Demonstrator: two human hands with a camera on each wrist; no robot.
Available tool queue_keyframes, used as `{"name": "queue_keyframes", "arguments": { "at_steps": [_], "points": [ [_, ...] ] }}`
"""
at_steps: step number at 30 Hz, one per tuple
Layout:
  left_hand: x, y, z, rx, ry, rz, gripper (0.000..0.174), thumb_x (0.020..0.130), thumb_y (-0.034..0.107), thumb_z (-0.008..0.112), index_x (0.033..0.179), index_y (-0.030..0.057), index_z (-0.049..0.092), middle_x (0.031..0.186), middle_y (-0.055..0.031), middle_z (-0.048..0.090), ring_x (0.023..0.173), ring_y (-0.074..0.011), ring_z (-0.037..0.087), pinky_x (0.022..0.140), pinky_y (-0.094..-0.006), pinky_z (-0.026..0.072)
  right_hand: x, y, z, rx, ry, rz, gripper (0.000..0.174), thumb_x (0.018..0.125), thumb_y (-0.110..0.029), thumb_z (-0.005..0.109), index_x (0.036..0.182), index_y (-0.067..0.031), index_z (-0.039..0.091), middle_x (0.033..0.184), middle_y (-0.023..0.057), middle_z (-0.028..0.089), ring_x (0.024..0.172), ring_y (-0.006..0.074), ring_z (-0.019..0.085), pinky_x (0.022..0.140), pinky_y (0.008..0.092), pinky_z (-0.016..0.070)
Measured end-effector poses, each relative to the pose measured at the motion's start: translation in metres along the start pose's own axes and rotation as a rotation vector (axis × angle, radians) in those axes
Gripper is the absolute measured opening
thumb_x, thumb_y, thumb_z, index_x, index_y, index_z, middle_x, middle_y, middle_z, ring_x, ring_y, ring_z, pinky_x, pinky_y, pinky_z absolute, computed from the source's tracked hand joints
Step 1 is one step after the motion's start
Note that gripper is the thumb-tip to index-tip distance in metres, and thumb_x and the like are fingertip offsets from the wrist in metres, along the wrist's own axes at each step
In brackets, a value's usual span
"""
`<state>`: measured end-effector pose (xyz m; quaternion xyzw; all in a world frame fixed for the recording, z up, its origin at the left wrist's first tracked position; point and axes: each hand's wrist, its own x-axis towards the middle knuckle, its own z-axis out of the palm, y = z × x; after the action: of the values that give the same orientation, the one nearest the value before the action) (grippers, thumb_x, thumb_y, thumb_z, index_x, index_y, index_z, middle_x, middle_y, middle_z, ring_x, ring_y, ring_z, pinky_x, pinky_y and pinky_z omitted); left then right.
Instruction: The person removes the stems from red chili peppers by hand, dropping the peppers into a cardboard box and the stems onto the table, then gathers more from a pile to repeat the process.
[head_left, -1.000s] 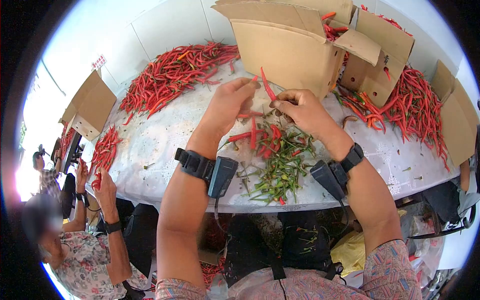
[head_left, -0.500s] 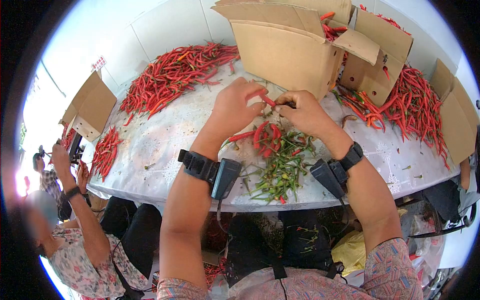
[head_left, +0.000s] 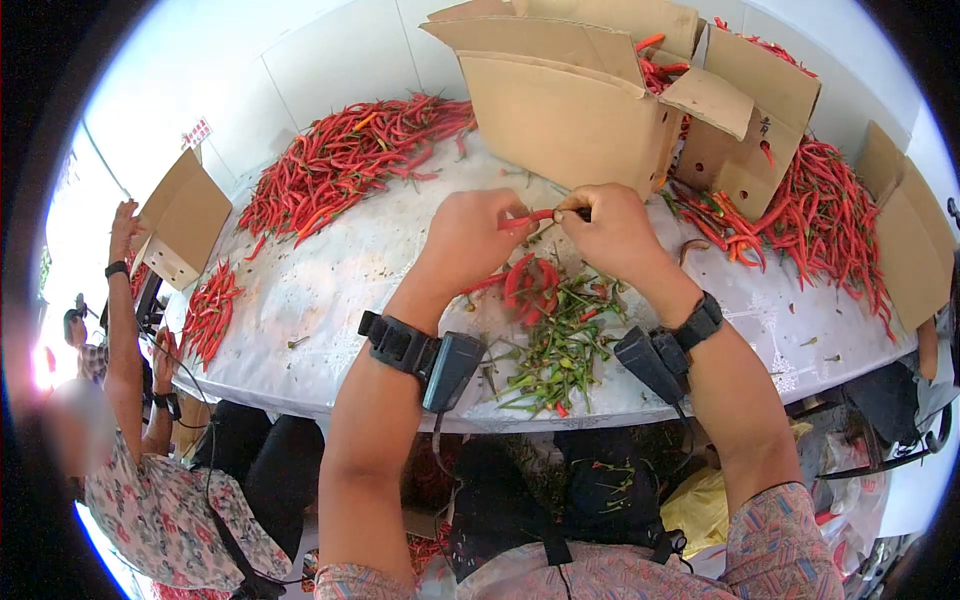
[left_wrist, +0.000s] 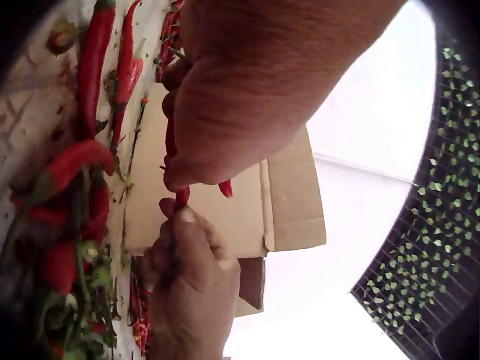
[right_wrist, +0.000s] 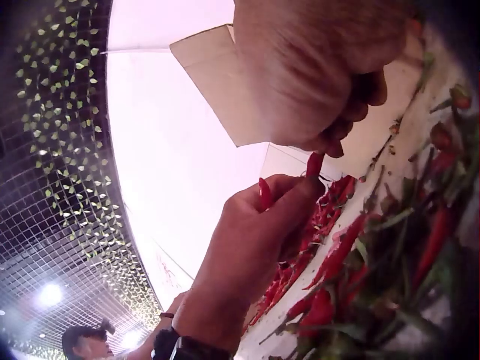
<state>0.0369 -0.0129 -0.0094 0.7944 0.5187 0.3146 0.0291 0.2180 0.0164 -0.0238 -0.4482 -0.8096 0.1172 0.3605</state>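
Observation:
Over the near middle of the table, my left hand [head_left: 468, 235] grips a red chili pepper [head_left: 540, 216] that lies nearly level. The thumb and fingertips of my right hand [head_left: 612, 228] pinch the chili's other end, close to the left fingertips in the left wrist view. Another red tip [right_wrist: 265, 193] pokes out between the left hand's fingers in the right wrist view. Below both hands lies a heap of green chili stems [head_left: 560, 355], with a few red chilies [head_left: 530, 283] along its far side.
A large pile of red chilies [head_left: 345, 160] lies at the back left, a small one [head_left: 210, 312] at the left edge. Cardboard boxes [head_left: 560, 120] stand at the back, with more chilies [head_left: 830, 220] at right. A person [head_left: 180, 510] sits at the left.
The right hand first held the chili upright; it then tilted toward the left hand, which moved over and took hold of it. The person at left has raised an arm toward a box.

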Motion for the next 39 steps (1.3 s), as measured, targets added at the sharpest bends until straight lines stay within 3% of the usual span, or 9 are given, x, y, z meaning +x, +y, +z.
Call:
{"name": "queue_keyframes", "arguments": {
  "at_steps": [11, 17, 20, 22, 23, 25, 26, 32, 39],
  "points": [
    [0.001, 0.008, 0.003, 0.019, -0.090, -0.038, 0.029, 0.075, 0.029, 0.062, 0.068, 0.0012, 0.061, 0.067, -0.0206, 0.058, 0.065, -0.0378, 0.056, 0.059, -0.0427, 0.0436, -0.003, -0.005, 0.005, -0.220, 0.117, 0.014, 0.015, 0.069, -0.017, 0.060, 0.074, -0.0053, 0.067, 0.070, 0.0155, 0.062, 0.066, 0.0315, 0.061, 0.062, 0.0383, 0.0474],
    [0.001, 0.009, 0.001, -0.340, -0.304, -0.211, 0.033, 0.078, 0.027, 0.060, 0.062, -0.0002, 0.054, 0.053, -0.0093, 0.051, 0.050, -0.0189, 0.051, 0.048, -0.0314, 0.0367, 0.000, 0.006, -0.001, -0.243, 0.273, -0.052, 0.017, 0.068, -0.020, 0.063, 0.070, -0.0034, 0.066, 0.063, 0.0157, 0.060, 0.059, 0.0263, 0.060, 0.056, 0.0352, 0.0463],
    [0.000, -0.003, 0.003, -0.714, -0.251, -0.408, 0.024, 0.082, 0.025, 0.058, 0.073, 0.0025, 0.056, 0.059, 0.0003, 0.049, 0.054, -0.0110, 0.045, 0.049, -0.0274, 0.0375, 0.006, 0.011, -0.008, 0.142, 0.219, 0.128, 0.029, 0.072, -0.031, 0.061, 0.069, -0.0019, 0.066, 0.068, 0.0187, 0.062, 0.063, 0.0314, 0.062, 0.061, 0.0399, 0.0469],
    [0.004, -0.024, 0.011, -1.061, -0.105, -0.222, 0.020, 0.087, 0.023, 0.052, 0.087, 0.0039, 0.055, 0.070, -0.0026, 0.051, 0.061, -0.0126, 0.050, 0.052, -0.0256, 0.0409, 0.005, 0.007, -0.007, 0.391, 0.055, 0.147, 0.030, 0.078, -0.028, 0.064, 0.069, 0.0007, 0.063, 0.056, 0.0040, 0.057, 0.056, 0.0065, 0.050, 0.052, 0.0237, 0.0412],
    [0.007, -0.029, 0.011, -1.435, -0.048, -0.494, 0.020, 0.091, 0.022, 0.044, 0.097, 0.0050, 0.053, 0.083, -0.0062, 0.055, 0.071, -0.0176, 0.055, 0.060, -0.0294, 0.0458, 0.004, 0.005, -0.005, 0.392, 0.054, 0.147, 0.030, 0.078, -0.028, 0.064, 0.069, 0.0007, 0.063, 0.056, 0.0040, 0.057, 0.056, 0.0065, 0.050, 0.052, 0.0237, 0.0412],
    [0.006, -0.028, 0.007, -1.551, -0.066, -0.429, 0.022, 0.092, 0.022, 0.041, 0.100, 0.0044, 0.052, 0.087, -0.0082, 0.058, 0.077, -0.0205, 0.057, 0.066, -0.0325, 0.0458, 0.000, 0.000, -0.001, 0.323, -0.253, -0.018, 0.026, 0.082, -0.024, 0.062, 0.078, 0.0018, 0.064, 0.067, 0.0013, 0.061, 0.060, 0.0072, 0.052, 0.055, 0.0235, 0.0421],
    [0.005, -0.028, 0.005, -1.666, -0.083, -0.359, 0.025, 0.094, 0.022, 0.038, 0.103, 0.0038, 0.052, 0.091, -0.0102, 0.060, 0.082, -0.0234, 0.058, 0.072, -0.0357, 0.0459, -0.001, 0.000, 0.003, 0.323, -0.254, -0.017, 0.026, 0.082, -0.024, 0.062, 0.078, 0.0018, 0.064, 0.067, 0.0013, 0.061, 0.060, 0.0072, 0.052, 0.055, 0.0235, 0.0421],
    [0.005, 0.002, 0.000, -1.524, 0.005, -0.297, 0.030, 0.094, 0.025, 0.035, 0.112, 0.0050, 0.048, 0.110, -0.0130, 0.058, 0.103, -0.0211, 0.053, 0.082, -0.0364, 0.0406, -0.003, -0.006, 0.006, 0.462, -0.343, 0.039, 0.020, 0.080, -0.017, 0.064, 0.087, 0.0022, 0.062, 0.075, 0.0024, 0.061, 0.066, 0.0078, 0.053, 0.060, 0.0233, 0.0440],
    [0.006, 0.007, 0.009, -1.556, -0.059, -0.236, 0.031, 0.095, 0.023, 0.032, 0.114, 0.0029, 0.046, 0.111, -0.0133, 0.057, 0.103, -0.0204, 0.053, 0.083, -0.0351, 0.0436, -0.004, -0.008, 0.010, 0.475, -0.200, -0.011, 0.018, 0.079, -0.012, 0.065, 0.090, 0.0016, 0.062, 0.080, 0.0020, 0.060, 0.069, 0.0076, 0.053, 0.061, 0.0217, 0.0437]
  ]
}}
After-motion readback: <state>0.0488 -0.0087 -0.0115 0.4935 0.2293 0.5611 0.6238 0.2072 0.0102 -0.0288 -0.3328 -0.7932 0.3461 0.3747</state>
